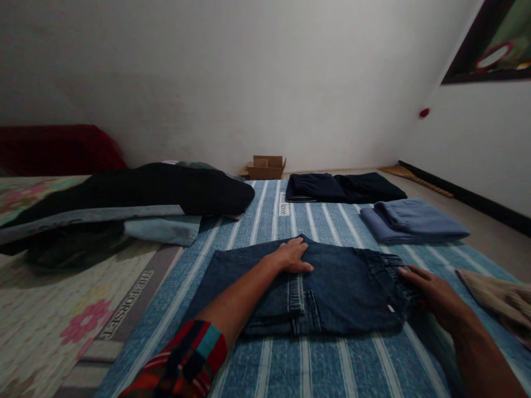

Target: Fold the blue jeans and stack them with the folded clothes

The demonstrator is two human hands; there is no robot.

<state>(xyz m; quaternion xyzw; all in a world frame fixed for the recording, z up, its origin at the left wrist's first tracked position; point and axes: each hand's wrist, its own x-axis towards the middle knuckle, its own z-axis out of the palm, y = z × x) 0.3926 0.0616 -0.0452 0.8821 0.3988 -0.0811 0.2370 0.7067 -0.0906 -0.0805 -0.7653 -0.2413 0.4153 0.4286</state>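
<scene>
Dark blue denim jeans [340, 287] lie partly folded on the striped blue sheet, with a gathered waistband at the right and one leg end folded back over the middle. My left hand [293, 256] rests on the denim near the far edge of the fold, palm down with the thumb spread. At the waistband, my right hand [429, 287] grips the gathered edge; its lower fingers are hidden by the cloth and the hand itself. A plaid sleeve [191, 359] covers my left forearm up to the wrist side.
A heap of dark clothes [174, 188] lies at the left on a floral mat [83, 298]. Folded navy trousers [352, 187] and folded blue-grey trousers [415, 220] sit at the far right. A tan garment [501, 298] lies near the right edge. A cardboard box [266, 167] stands by the wall.
</scene>
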